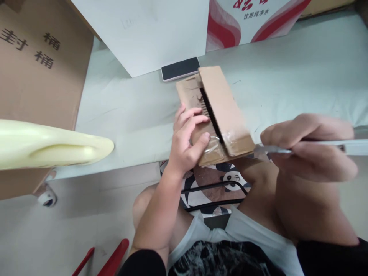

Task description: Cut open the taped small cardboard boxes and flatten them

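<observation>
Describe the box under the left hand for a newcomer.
Find the pale green table, then the dark smartphone on it. Just nearer the wearer, under the left hand, is the cardboard box, far smaller than the surrounding cartons, with a dark slit and clear tape.

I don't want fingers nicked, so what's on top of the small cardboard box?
The left hand lies on the small cardboard box, left of its dark gap; clear tape shows at the near end. Anything under the hand is hidden.

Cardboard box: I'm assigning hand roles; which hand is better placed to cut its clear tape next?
Probably the right hand: it holds what looks like a knife, tip by the near right corner of the cardboard box. The left hand rests on it without a tool.
</observation>
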A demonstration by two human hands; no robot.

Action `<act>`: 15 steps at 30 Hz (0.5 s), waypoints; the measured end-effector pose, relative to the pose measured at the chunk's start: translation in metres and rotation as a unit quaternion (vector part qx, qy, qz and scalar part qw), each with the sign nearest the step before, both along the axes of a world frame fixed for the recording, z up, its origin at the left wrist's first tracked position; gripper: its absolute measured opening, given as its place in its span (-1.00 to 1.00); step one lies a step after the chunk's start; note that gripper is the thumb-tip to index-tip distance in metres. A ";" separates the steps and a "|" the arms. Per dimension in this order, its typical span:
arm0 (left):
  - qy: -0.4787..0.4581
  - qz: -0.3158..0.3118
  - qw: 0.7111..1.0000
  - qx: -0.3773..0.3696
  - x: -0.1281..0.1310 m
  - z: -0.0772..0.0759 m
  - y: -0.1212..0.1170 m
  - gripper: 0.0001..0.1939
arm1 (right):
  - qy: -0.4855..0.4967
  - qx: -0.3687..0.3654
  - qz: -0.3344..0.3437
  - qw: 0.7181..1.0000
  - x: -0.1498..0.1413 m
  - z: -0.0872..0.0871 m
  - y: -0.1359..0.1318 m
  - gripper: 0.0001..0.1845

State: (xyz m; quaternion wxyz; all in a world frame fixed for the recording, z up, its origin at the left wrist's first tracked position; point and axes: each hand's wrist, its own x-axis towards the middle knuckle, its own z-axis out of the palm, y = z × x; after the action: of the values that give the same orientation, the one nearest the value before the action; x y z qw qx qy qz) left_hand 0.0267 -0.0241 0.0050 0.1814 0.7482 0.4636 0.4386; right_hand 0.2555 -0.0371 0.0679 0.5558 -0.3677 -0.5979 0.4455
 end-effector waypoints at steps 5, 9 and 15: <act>-0.064 0.064 0.996 -0.003 -0.041 -0.020 0.016 -0.63 | 0.056 -0.054 -0.212 0.974 0.000 -0.040 0.034 -0.77; -0.090 0.153 0.983 -0.055 -0.069 -0.039 0.023 -0.49 | -0.102 -0.106 -0.219 0.965 0.003 -0.074 0.048 -0.75; -0.065 0.027 0.997 -0.043 -0.070 -0.042 0.016 -0.32 | -0.144 -0.165 -0.138 0.966 0.005 -0.096 0.057 -0.56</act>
State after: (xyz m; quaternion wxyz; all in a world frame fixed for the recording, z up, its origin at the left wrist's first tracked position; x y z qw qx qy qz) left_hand -0.0435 -0.0078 -0.0375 0.2318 0.6967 0.4894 0.4705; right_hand 0.2605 0.0198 -0.0285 0.4511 -0.5941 -0.5332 0.3992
